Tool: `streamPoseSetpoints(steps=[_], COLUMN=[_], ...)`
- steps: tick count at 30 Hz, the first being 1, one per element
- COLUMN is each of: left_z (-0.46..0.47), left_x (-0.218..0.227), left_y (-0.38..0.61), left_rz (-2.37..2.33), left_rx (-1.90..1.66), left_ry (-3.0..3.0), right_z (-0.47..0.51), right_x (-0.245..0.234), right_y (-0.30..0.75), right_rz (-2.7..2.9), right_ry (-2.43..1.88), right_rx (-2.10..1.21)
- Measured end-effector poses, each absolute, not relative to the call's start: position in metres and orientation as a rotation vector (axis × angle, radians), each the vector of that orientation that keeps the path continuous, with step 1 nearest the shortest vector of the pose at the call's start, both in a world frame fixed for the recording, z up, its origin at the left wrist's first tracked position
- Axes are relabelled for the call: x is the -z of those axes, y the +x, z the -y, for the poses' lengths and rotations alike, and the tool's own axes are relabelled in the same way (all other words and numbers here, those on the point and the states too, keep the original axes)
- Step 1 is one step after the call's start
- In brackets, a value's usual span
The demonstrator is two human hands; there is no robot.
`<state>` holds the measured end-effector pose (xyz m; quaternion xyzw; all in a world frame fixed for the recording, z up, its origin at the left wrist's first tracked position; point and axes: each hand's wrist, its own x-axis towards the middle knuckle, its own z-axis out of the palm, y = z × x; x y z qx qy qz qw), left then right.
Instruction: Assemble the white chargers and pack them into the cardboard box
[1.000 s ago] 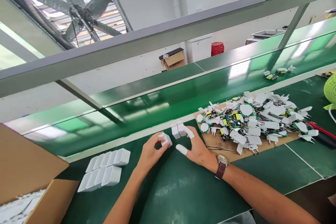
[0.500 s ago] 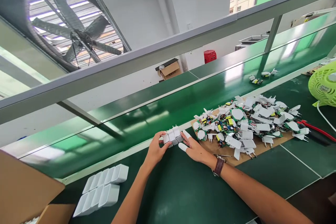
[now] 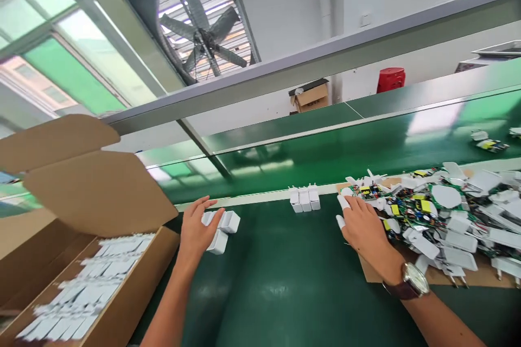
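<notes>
My left hand reaches over a group of white plastic casings, its thumb and fingers apart. The hand hides part of that group; whether it touches the casings I cannot tell. My right hand, with white finger cots on two fingertips and a watch at the wrist, is at the left edge of a heap of circuit boards with white plug parts. Its fingers are apart with nothing seen in them. Between the hands, three white plug adapters stand side by side, pins pointing up.
At left is an open cardboard box holding rows of white plug pieces. The heap lies on a cardboard sheet. A raised light strip runs along the green bench. Another loose board lies beyond it.
Both hands have let go of the white adapters, which now stand on the bench. My left hand moved left to the casings, my right hand right to the heap. The view has turned left.
</notes>
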<state>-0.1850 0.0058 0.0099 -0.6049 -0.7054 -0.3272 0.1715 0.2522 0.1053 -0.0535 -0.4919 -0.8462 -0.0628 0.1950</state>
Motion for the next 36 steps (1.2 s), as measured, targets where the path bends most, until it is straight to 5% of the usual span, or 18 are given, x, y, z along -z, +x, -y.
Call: streamPoseSetpoints(steps=[6, 22, 36], left_z=[0.008, -0.027, -0.011], left_x=[0.037, 0.066, 0.078], left_y=[-0.193, -0.05, -0.054], left_rz=[2.085, 1.822, 1.724], left_rx=[0.553, 1.264, 1.294], left_ry=[-1.807, -2.629, -2.604], right_z=[-0.097, -0.107, -0.095], right_x=[0.045, 0.031, 0.032], right_y=[0.261, 0.267, 0.228], right_rz=[2.506, 2.681, 2.634], right_ry=[-1.494, -1.474, -1.116], right_rx=[0.345, 0.206, -0.039])
